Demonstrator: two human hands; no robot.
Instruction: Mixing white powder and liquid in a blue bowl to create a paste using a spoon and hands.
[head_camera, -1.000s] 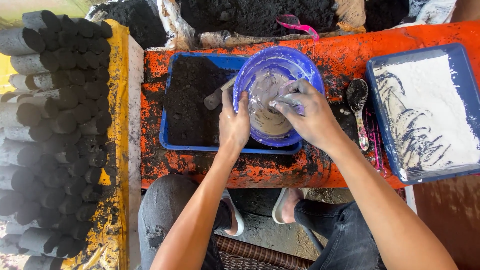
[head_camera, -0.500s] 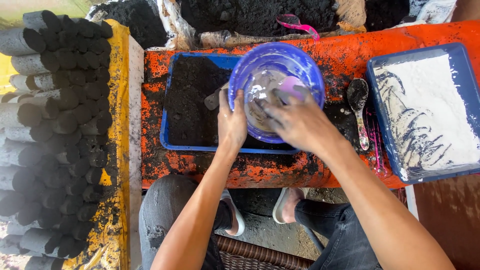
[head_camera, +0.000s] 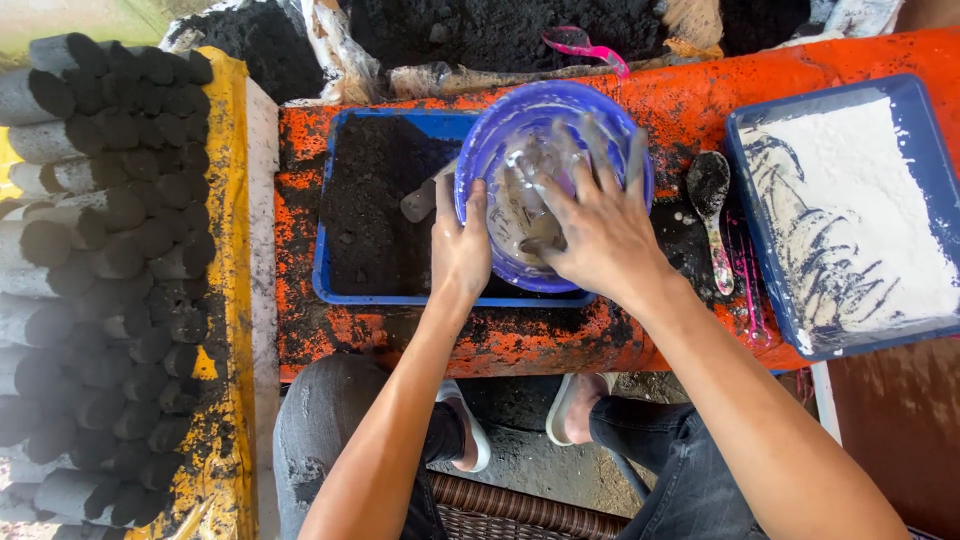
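The left hand (head_camera: 460, 250) gripped the near rim of the bowl (head_camera: 500, 140), which sat over the tray (head_camera: 340, 290) on the bench (head_camera: 700, 100). The right hand (head_camera: 600, 235) lay inside the bowl, fingers (head_camera: 560, 160) spread open in grey paste, holding nothing. A spoon (head_camera: 712, 205) lay just right of it.

We see orange workbench (head_camera: 520, 345), paint chipped, smeared black. Left of it, yellow surface (head_camera: 232, 200) with white edge, stacked with dark cylindrical briquettes (head_camera: 110, 250). Behind bench, heap of black powder (head_camera: 520, 30). Below bench, grey concrete floor (head_camera: 520, 465); woven wicker seat edge (head_camera: 510, 505) at bottom. We note even daylight, soft shadows.
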